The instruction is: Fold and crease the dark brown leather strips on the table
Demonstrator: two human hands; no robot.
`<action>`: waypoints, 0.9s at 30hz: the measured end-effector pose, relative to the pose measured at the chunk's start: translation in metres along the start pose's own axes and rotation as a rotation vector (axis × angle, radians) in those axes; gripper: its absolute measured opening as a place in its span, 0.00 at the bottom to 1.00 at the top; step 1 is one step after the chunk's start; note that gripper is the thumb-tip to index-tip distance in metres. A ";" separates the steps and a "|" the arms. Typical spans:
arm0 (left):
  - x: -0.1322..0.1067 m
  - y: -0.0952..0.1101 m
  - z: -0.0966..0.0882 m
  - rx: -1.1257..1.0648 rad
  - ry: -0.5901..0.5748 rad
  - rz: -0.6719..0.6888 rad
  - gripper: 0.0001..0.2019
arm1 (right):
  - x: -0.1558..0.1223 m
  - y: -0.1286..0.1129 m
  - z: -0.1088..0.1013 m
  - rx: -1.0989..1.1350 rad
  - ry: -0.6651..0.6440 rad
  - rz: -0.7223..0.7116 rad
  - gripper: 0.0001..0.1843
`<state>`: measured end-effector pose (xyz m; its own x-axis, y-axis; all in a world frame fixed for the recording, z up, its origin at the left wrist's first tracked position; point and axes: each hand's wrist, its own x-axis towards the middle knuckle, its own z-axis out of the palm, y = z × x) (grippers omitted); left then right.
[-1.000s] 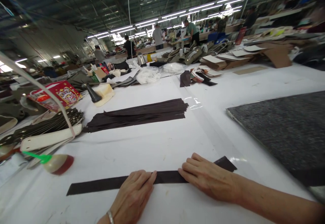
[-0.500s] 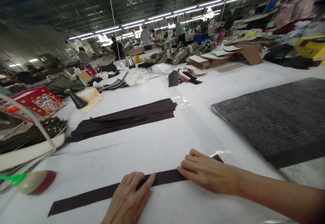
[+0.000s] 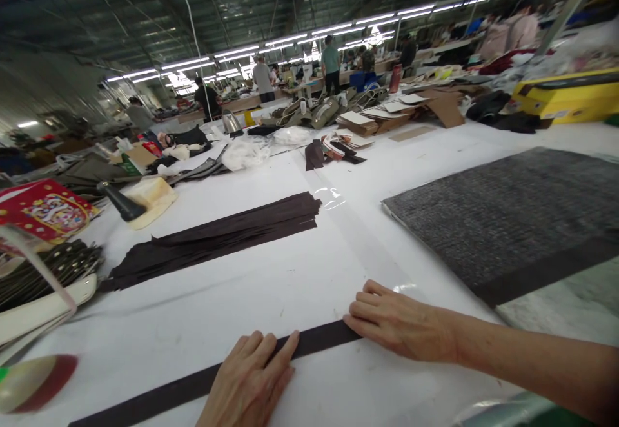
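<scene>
A long dark brown fabric strip (image 3: 322,340) lies slantwise across the white tabletop in front of me. My left hand (image 3: 251,372) rests over its middle, fingers bent over the strip and thumb pressed down on it. At the strip's right end, my right hand (image 3: 394,324) is closed on it, fingertips curled together. That end is hidden beneath the hand. Beyond both hands lies a layered pile of similar dark strips (image 3: 217,237).
To the right is a dark grey textured mat (image 3: 507,214). On the left are a bottle with red liquid (image 3: 39,382), a black-handled tool (image 3: 120,201) and a red box (image 3: 46,211). Cardboard pieces (image 3: 367,120) and a yellow box (image 3: 565,101) stand farther back. People work in the distance.
The camera view has shifted, so the table's things appear farther left. The right hand now covers the strip's right end, which earlier showed beyond it. The left hand is nearly unmoved.
</scene>
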<state>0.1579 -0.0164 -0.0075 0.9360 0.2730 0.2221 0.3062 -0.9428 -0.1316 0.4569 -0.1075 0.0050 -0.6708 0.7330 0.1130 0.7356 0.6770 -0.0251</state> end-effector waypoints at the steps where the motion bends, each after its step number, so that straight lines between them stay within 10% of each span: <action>1: 0.001 0.001 0.000 0.002 -0.005 -0.014 0.18 | -0.001 0.000 0.000 0.003 0.006 0.001 0.12; 12: 0.061 0.052 0.018 -0.314 -0.039 -0.047 0.22 | -0.001 -0.002 0.002 -0.074 0.072 -0.012 0.10; 27: 0.068 0.064 0.026 -0.071 -0.028 -0.001 0.33 | -0.032 0.004 -0.005 -0.101 0.013 0.046 0.13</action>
<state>0.2451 -0.0536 -0.0256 0.9405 0.2780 0.1951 0.2947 -0.9536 -0.0620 0.4816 -0.1287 0.0061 -0.6355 0.7616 0.1266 0.7716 0.6323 0.0693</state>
